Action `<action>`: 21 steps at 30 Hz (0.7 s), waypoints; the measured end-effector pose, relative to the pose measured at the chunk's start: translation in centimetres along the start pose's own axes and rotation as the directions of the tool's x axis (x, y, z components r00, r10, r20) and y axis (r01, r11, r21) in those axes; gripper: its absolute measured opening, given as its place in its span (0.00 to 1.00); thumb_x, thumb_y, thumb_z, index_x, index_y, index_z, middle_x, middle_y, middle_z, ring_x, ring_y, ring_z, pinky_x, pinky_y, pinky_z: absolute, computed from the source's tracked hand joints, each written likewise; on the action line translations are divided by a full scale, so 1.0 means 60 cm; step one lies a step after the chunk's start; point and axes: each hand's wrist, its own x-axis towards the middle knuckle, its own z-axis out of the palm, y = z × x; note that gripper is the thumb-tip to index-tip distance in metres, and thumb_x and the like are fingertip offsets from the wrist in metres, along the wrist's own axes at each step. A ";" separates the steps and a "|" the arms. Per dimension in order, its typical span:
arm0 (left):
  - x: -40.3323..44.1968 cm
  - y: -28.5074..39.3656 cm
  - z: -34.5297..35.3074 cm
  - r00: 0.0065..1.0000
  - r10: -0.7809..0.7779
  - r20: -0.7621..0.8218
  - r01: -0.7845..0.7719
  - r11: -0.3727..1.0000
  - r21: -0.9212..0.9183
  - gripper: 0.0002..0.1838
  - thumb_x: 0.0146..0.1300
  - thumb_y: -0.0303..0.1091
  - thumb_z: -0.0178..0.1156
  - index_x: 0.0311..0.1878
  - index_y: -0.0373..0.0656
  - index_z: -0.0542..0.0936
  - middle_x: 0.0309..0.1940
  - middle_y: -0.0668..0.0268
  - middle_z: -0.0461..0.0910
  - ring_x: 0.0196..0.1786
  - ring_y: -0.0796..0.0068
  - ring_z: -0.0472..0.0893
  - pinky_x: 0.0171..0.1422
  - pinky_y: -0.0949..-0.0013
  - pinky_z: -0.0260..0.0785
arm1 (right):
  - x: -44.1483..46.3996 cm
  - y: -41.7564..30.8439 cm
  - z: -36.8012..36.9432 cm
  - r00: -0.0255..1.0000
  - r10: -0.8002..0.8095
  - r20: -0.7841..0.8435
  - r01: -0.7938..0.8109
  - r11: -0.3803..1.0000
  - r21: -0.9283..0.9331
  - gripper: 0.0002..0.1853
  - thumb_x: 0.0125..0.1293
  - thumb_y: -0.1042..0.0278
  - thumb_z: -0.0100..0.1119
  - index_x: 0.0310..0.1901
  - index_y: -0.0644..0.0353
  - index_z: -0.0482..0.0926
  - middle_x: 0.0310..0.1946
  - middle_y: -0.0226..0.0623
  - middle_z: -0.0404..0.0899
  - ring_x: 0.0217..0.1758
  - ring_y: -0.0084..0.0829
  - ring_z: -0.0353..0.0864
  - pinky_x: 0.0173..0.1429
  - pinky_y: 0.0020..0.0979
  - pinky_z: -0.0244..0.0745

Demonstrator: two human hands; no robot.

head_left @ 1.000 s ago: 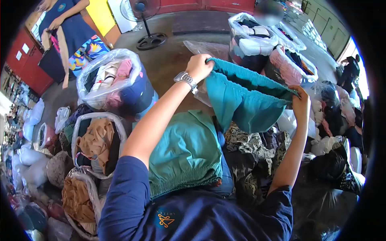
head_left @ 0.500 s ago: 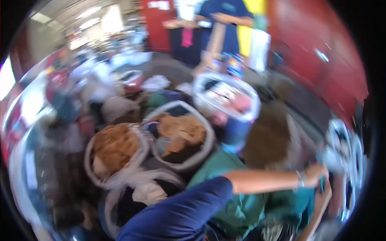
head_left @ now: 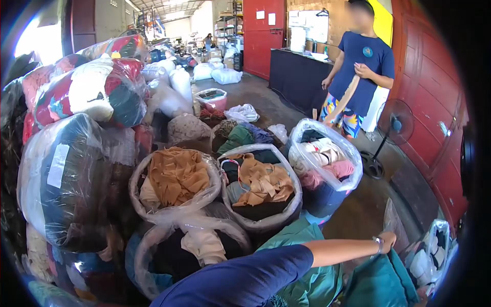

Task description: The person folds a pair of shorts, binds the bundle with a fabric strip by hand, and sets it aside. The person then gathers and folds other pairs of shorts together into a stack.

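Note:
My left arm, in a navy sleeve, reaches across the lower part of the view to the right. My left hand, with a watch or bracelet at its wrist, is closed on the upper edge of a dark green cloth, which hangs below it. Beneath the forearm spreads a lighter green cloth, partly covered by the arm. My right hand is out of view. Just right of the dark green cloth stands a clear plastic bag with white and dark fabric inside.
Open bags hold tan fabric, brown scraps, white and pink cloth and black cloth. Large wrapped bales are stacked at left. A person holding a beige strip stands near a fan and a red door.
The view has swung and sharpened. My right hand, near the left at the green cloth before, has left the view. My left hand still grips the cloth, now hanging lower right.

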 end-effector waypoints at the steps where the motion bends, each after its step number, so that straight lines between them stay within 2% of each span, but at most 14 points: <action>1: 0.012 -0.012 0.013 1.000 -0.014 0.027 0.015 0.999 -0.035 0.06 0.39 0.20 0.57 0.22 0.41 0.79 0.28 0.50 0.79 0.36 0.50 0.80 0.39 0.55 0.72 | 0.006 0.025 0.020 0.986 -0.167 0.023 0.167 0.985 -0.031 0.13 0.49 0.79 0.50 0.35 0.71 0.82 0.32 0.54 0.82 0.39 0.47 0.82 0.46 0.38 0.75; 2: 0.008 0.008 -0.012 0.991 -0.137 0.004 0.137 0.987 -0.086 0.04 0.38 0.21 0.58 0.18 0.41 0.79 0.27 0.51 0.80 0.35 0.52 0.81 0.37 0.57 0.73 | 0.009 0.025 0.031 0.992 -0.076 0.104 0.066 0.993 0.097 0.15 0.49 0.79 0.51 0.40 0.70 0.81 0.32 0.51 0.82 0.39 0.47 0.81 0.48 0.38 0.75; 3: 0.033 -0.017 -0.004 0.997 -0.062 -0.054 0.064 0.997 0.045 0.05 0.38 0.22 0.60 0.19 0.44 0.81 0.28 0.52 0.81 0.34 0.53 0.82 0.37 0.59 0.74 | 0.012 0.003 0.041 0.966 -0.188 -0.175 0.208 0.973 0.105 0.18 0.52 0.77 0.51 0.46 0.71 0.77 0.35 0.50 0.81 0.38 0.46 0.81 0.48 0.38 0.75; 4: 0.090 -0.070 0.029 0.980 -0.187 -0.062 0.189 0.981 0.033 0.04 0.37 0.26 0.63 0.21 0.46 0.84 0.30 0.52 0.81 0.34 0.54 0.82 0.39 0.58 0.75 | 0.018 0.005 0.050 0.980 -0.180 -0.088 0.190 0.975 0.115 0.17 0.54 0.75 0.50 0.46 0.70 0.77 0.36 0.50 0.81 0.40 0.45 0.80 0.49 0.38 0.73; 6: 0.150 -0.189 0.030 0.960 0.264 -0.098 -0.259 0.964 0.054 0.07 0.39 0.36 0.64 0.23 0.48 0.85 0.27 0.57 0.82 0.31 0.60 0.82 0.42 0.61 0.76 | 0.056 0.071 0.124 0.974 -0.156 0.164 0.136 0.982 0.129 0.16 0.58 0.72 0.47 0.47 0.69 0.76 0.39 0.49 0.79 0.42 0.44 0.77 0.52 0.38 0.70; 7: 0.109 -0.124 -0.048 0.991 0.133 0.009 -0.132 0.977 0.170 0.07 0.42 0.37 0.62 0.24 0.48 0.85 0.26 0.57 0.82 0.31 0.63 0.82 0.42 0.63 0.76 | 0.063 0.115 0.161 0.951 -0.168 0.261 0.144 0.983 0.110 0.16 0.60 0.70 0.46 0.47 0.68 0.75 0.40 0.49 0.78 0.43 0.44 0.76 0.53 0.38 0.69; 8: 0.057 -0.041 -0.143 0.993 -0.002 0.116 -0.034 0.951 0.309 0.07 0.45 0.38 0.60 0.25 0.48 0.85 0.25 0.58 0.82 0.30 0.65 0.82 0.41 0.64 0.76 | 0.068 0.145 0.203 0.918 -0.214 0.334 0.214 0.976 0.037 0.16 0.62 0.69 0.44 0.48 0.67 0.75 0.41 0.48 0.77 0.45 0.43 0.75 0.54 0.38 0.68; 9: 0.059 -0.053 -0.162 0.985 0.100 0.137 -0.131 0.961 0.245 0.07 0.47 0.34 0.60 0.28 0.47 0.85 0.25 0.59 0.83 0.27 0.68 0.83 0.37 0.65 0.77 | 0.069 0.192 0.244 0.847 -0.514 0.137 0.532 0.810 -0.249 0.14 0.63 0.66 0.45 0.46 0.58 0.77 0.42 0.47 0.77 0.47 0.44 0.74 0.59 0.40 0.62; 10: 0.039 -0.020 -0.191 0.980 -0.156 0.122 0.168 0.981 -0.100 0.08 0.49 0.26 0.57 0.31 0.41 0.85 0.25 0.58 0.82 0.28 0.68 0.83 0.33 0.64 0.78 | 0.079 0.069 0.198 0.931 -0.138 0.338 0.246 0.921 -0.301 0.16 0.60 0.68 0.46 0.46 0.58 0.79 0.41 0.49 0.79 0.43 0.49 0.76 0.55 0.41 0.67; 11: 0.066 -0.062 -0.197 0.967 -0.182 0.180 0.222 0.945 -0.240 0.12 0.51 0.19 0.53 0.36 0.35 0.83 0.27 0.57 0.82 0.31 0.65 0.83 0.31 0.64 0.79 | 0.084 -0.006 0.186 0.954 -0.076 0.288 0.025 0.984 0.177 0.18 0.54 0.72 0.46 0.44 0.61 0.81 0.39 0.49 0.81 0.39 0.45 0.79 0.48 0.40 0.71; 12: 0.075 -0.080 -0.203 0.967 -0.207 0.147 0.238 0.941 -0.241 0.13 0.42 0.29 0.58 0.33 0.41 0.85 0.26 0.59 0.83 0.30 0.67 0.84 0.42 0.63 0.78 | 0.091 -0.044 0.189 0.952 -0.066 0.300 -0.069 0.906 0.417 0.20 0.49 0.74 0.45 0.43 0.62 0.81 0.37 0.50 0.81 0.39 0.40 0.81 0.43 0.36 0.72; 13: 0.101 -0.128 -0.204 0.991 -0.112 0.078 0.121 0.986 -0.115 0.14 0.45 0.25 0.56 0.36 0.38 0.84 0.27 0.58 0.83 0.31 0.66 0.84 0.39 0.62 0.79 | 0.081 -0.125 0.153 0.923 0.119 0.366 -0.288 0.844 0.453 0.20 0.47 0.75 0.45 0.41 0.61 0.82 0.33 0.48 0.82 0.38 0.36 0.81 0.41 0.32 0.72; 14: 0.076 -0.080 -0.224 0.961 -0.270 0.054 0.274 0.925 -0.262 0.13 0.48 0.20 0.52 0.37 0.33 0.83 0.31 0.55 0.83 0.32 0.63 0.84 0.36 0.64 0.81 | 0.082 -0.149 0.153 0.947 0.125 0.296 -0.238 0.893 0.383 0.20 0.47 0.75 0.46 0.40 0.60 0.83 0.31 0.45 0.82 0.37 0.35 0.80 0.40 0.32 0.72; 21: 0.062 -0.076 -0.279 0.976 -0.219 -0.024 0.207 0.951 -0.230 0.12 0.52 0.20 0.51 0.37 0.34 0.82 0.31 0.62 0.82 0.32 0.72 0.83 0.35 0.70 0.80 | 0.099 -0.217 0.183 0.963 0.045 0.267 -0.153 0.905 0.396 0.17 0.47 0.73 0.50 0.38 0.56 0.84 0.32 0.45 0.82 0.39 0.41 0.82 0.45 0.34 0.74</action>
